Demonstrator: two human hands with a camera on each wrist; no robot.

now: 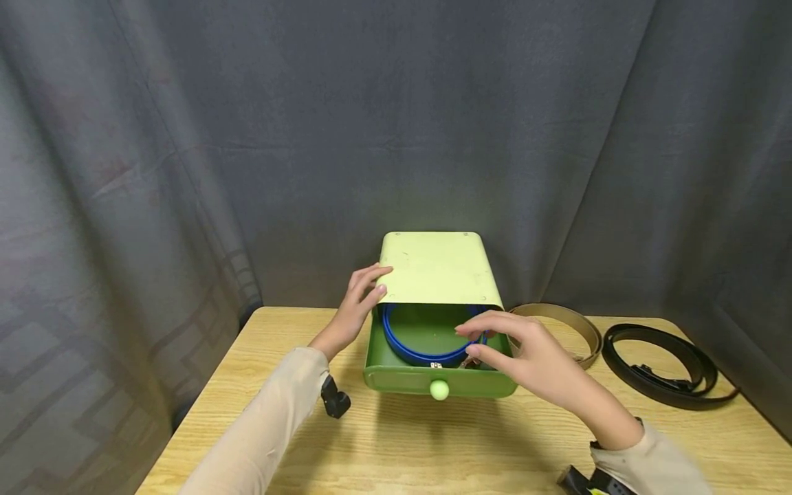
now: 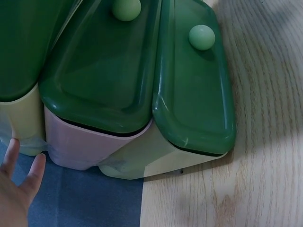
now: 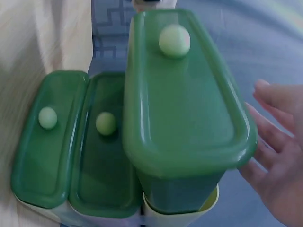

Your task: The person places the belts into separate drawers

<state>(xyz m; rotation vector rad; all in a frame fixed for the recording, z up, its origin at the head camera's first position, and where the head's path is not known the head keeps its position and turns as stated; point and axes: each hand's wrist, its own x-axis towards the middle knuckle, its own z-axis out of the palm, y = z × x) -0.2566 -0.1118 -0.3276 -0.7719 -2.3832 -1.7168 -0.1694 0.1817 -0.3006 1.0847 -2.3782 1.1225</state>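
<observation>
A coiled blue belt (image 1: 411,356) with a metal buckle lies inside the pulled-out green top drawer (image 1: 396,382). The drawer belongs to a pale yellow-green cabinet (image 1: 439,265) and has a round light knob (image 1: 439,390). My left hand (image 1: 355,309) rests its fingers on the cabinet's upper left edge. Over the drawer's right side hovers my right hand (image 1: 538,354), thumb and fingers bent and apart, with nothing visible between them. In the right wrist view, the right hand (image 3: 279,137) is beside the drawer front (image 3: 189,104), its fingers loosely spread.
A brown belt (image 1: 559,311) lies coiled on the wooden table (image 1: 278,337), right of the cabinet. Farther right is a coiled black belt (image 1: 687,401). Two closed drawers, a middle one (image 3: 104,165) and a bottom one (image 3: 47,161), sit below. Grey curtain (image 1: 396,137) hangs behind.
</observation>
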